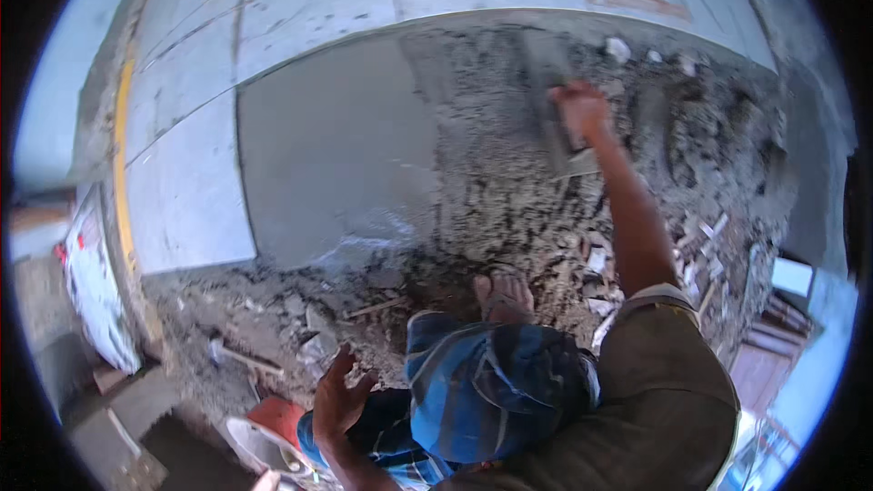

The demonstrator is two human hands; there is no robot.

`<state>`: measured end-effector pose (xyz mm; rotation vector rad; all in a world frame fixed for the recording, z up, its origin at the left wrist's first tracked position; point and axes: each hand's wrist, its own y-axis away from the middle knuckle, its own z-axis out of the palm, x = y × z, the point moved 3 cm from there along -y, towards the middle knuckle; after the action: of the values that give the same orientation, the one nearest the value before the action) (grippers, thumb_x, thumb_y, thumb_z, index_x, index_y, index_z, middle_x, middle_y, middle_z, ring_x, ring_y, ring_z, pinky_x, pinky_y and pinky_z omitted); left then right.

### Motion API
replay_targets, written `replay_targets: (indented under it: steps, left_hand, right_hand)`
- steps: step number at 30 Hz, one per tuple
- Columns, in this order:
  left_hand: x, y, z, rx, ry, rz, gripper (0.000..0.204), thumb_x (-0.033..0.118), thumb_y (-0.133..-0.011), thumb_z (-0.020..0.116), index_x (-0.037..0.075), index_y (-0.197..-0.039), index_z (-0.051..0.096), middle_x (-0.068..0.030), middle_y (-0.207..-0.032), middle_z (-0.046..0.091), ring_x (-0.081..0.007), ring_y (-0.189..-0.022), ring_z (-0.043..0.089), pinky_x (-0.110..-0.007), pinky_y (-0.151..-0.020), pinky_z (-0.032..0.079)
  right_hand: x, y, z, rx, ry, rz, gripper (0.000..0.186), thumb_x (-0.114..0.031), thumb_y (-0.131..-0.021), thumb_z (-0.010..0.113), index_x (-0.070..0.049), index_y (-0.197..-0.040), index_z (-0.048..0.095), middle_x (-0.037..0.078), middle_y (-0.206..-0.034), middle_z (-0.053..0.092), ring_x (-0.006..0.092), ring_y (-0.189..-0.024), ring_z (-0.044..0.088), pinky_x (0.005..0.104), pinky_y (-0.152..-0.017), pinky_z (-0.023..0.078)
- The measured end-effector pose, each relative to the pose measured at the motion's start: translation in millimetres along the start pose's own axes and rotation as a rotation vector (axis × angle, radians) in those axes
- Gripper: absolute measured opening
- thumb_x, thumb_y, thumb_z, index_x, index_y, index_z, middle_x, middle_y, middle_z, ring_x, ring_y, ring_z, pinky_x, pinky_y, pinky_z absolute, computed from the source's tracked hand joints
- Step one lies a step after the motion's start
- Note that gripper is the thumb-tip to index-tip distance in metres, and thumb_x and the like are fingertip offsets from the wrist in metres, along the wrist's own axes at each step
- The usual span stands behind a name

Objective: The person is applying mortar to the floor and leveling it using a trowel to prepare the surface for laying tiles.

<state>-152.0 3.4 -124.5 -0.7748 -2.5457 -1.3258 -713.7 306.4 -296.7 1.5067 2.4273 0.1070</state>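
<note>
My right hand is closed on a plastering trowel, its long flat blade blurred and lying against rough, ridged grey mortar. To the left of the trowel, a smooth, wet-looking grey mortar patch reaches to the edge of the pale tiles. My left hand hangs beside blue plaid cloth at the lower middle. Its fingers are apart with nothing in them. A bare foot stands at the near edge of the mortar.
Broken tile and rubble lie right of the foot, with more debris along the near edge. A hammer with a wooden handle is at the lower left. A red and white container stands beside my left hand. A yellow strip borders the tiles.
</note>
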Motion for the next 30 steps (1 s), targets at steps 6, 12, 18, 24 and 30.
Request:
replay_targets:
  steps: [6,12,18,24,30]
  left_hand:
    - [1.2,-21.0,-8.3,0.097,0.050,0.167,0.075,0.019,-0.091,0.081,0.005,-0.155,0.046,-0.0232,-0.133,0.069,-0.0342,-0.125,0.067,-0.044,-0.102,0.053]
    - [-6.6,-11.8,-6.7,-0.014,-0.032,0.065,0.078,0.021,-0.089,0.083,0.003,-0.155,0.046,-0.0244,-0.134,0.068,-0.0360,-0.126,0.066,-0.045,-0.103,0.053]
    - [1.1,-1.8,-14.5,0.065,0.074,0.152,0.074,0.024,-0.089,0.080,-0.002,-0.151,0.049,-0.0288,-0.139,0.063,-0.0404,-0.130,0.062,-0.045,-0.108,0.049]
    - [-7.2,15.9,-12.9,0.061,-0.022,0.072,0.077,0.018,-0.090,0.080,0.002,-0.156,0.044,-0.0259,-0.138,0.066,-0.0370,-0.129,0.064,-0.045,-0.107,0.050]
    - [-10.4,11.9,-6.8,0.075,0.057,0.068,0.077,0.020,-0.088,0.080,-0.002,-0.153,0.046,-0.0303,-0.136,0.064,-0.0405,-0.127,0.064,-0.047,-0.104,0.051]
  right_hand:
    - [7.7,96.1,-11.2,-0.141,-0.071,0.213,0.048,-0.049,-0.102,0.056,-0.009,-0.128,0.063,0.023,-0.110,0.073,0.0423,-0.104,0.071,0.0574,-0.092,0.055]
    - [7.8,219.8,-25.3,-0.295,0.023,0.362,0.042,-0.050,-0.100,0.059,-0.017,-0.127,0.063,0.022,-0.108,0.074,0.0452,-0.103,0.071,0.0566,-0.092,0.055]
    - [58.1,265.0,-6.2,-0.078,-0.140,0.459,0.046,-0.049,-0.094,0.071,-0.009,-0.115,0.066,0.021,-0.105,0.075,0.0432,-0.102,0.071,0.0527,-0.087,0.055]
    - [3.2,108.9,-37.7,0.111,-0.340,0.380,0.057,-0.054,-0.094,0.067,-0.001,-0.113,0.075,0.025,-0.108,0.074,0.0412,-0.099,0.071,0.0490,-0.089,0.053]
    - [-86.6,50.4,-7.0,-0.207,0.013,0.001,0.043,-0.045,-0.105,0.055,-0.010,-0.128,0.064,0.017,-0.114,0.073,0.0351,-0.101,0.071,0.0472,-0.090,0.057]
